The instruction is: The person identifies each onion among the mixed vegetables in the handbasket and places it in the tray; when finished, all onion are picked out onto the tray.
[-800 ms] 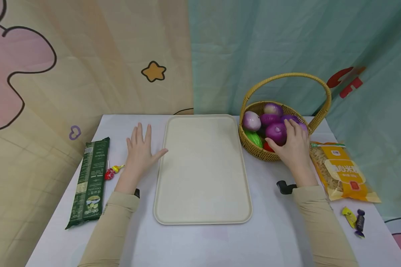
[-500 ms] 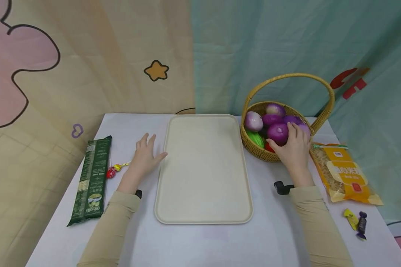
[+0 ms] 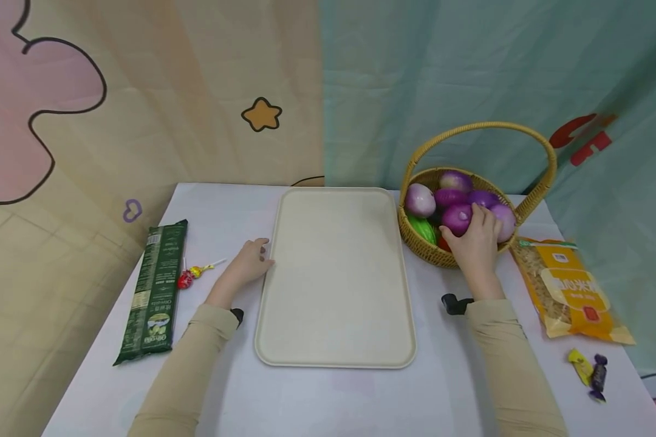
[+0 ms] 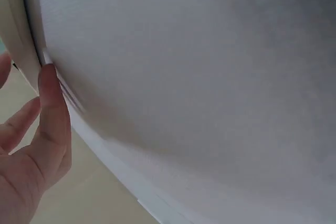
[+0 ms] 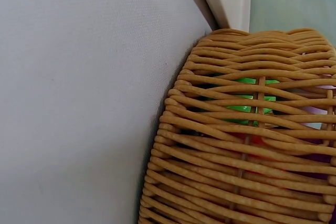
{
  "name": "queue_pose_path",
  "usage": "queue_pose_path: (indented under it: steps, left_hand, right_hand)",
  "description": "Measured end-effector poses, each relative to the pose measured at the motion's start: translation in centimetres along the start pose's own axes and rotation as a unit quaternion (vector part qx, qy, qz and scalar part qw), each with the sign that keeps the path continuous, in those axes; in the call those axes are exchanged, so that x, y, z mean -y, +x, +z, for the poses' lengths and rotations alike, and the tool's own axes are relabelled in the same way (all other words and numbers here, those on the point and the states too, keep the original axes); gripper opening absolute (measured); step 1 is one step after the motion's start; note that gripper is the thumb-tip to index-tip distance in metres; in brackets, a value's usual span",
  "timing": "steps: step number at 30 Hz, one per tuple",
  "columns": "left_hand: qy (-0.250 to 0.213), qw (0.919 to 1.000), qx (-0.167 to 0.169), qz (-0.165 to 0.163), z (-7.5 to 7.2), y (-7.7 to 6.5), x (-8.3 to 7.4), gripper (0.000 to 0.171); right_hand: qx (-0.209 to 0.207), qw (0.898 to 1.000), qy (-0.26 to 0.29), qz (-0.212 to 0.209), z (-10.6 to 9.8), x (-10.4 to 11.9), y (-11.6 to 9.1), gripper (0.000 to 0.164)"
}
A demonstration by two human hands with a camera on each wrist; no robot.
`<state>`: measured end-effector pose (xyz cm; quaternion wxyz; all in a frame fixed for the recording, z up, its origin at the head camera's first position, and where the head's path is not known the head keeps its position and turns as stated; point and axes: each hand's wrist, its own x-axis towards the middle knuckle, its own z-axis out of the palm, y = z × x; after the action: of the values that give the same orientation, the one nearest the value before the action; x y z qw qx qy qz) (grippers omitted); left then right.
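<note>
Purple onion point(image 3: 457, 220) is sitting in the wicker basket point(image 3: 427, 250), right of centre in the head view, with other purple and pale ones packed round it. Right hand point(image 3: 477, 247) has thumb and fingers spread about it, but can't tell if it's actually gripping. Left hand point(image 3: 246, 264) is curved at the left rim of the pale tray point(image 3: 339, 273), mid-frame; can't tell if it's pinching that either.

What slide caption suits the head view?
Left hand at the edge of a tray, right hand at a purple onion in a wicker basket.
</note>
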<state>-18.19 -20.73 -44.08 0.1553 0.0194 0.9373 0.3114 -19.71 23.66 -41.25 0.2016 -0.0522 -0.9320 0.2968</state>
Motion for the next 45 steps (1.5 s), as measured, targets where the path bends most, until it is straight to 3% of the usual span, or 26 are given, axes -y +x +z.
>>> queue_pose_path:
  steps: [6, 10, 16, 22, 28, 34, 39, 45]
  left_hand:
    - [-0.003, 0.9997, -0.002, 0.026, 0.4, 0.5, 0.2, 0.062]
    - [-0.01, 0.9997, -0.009, 0.02, 0.4, 0.6, 0.0, 0.063]
    - [-0.021, 0.9995, -0.02, 0.009, 0.6, 0.5, 0.1, 0.063]
    - [-0.022, 0.9994, -0.023, -0.015, 0.6, 0.3, -0.2, 0.063]
    - [-0.024, 0.9992, -0.014, -0.027, 0.6, -0.1, -0.4, 0.062]
    - [-0.027, 0.9991, -0.005, -0.032, 0.9, -0.2, -0.6, 0.063]
    - [-0.021, 0.9993, -0.007, -0.029, 0.9, -0.2, -0.6, 0.063]
    - [-0.022, 0.9993, -0.011, -0.028, 0.8, -0.2, -0.5, 0.062]
  right_hand:
    - [-0.022, 1.0, 0.018, 0.0, 0.0, 0.0, -0.1, 0.074]
    - [-0.034, 0.999, 0.04, -0.008, -0.4, 1.1, -0.3, 0.074]
    - [0.019, 0.995, 0.099, -0.025, 0.3, 4.5, -0.4, 0.072]
    - [0.119, 0.977, 0.174, -0.023, 4.8, 8.2, -0.7, 0.07]
    - [0.229, 0.949, 0.215, 0.028, 11.0, 11.5, -1.2, 0.074]
    - [0.279, 0.922, 0.257, 0.072, 15.1, 13.2, -1.5, 0.073]
    - [0.278, 0.92, 0.263, 0.078, 17.0, 14.0, -1.4, 0.071]
    - [0.279, 0.932, 0.231, 0.021, 18.8, 15.1, -1.3, 0.07]
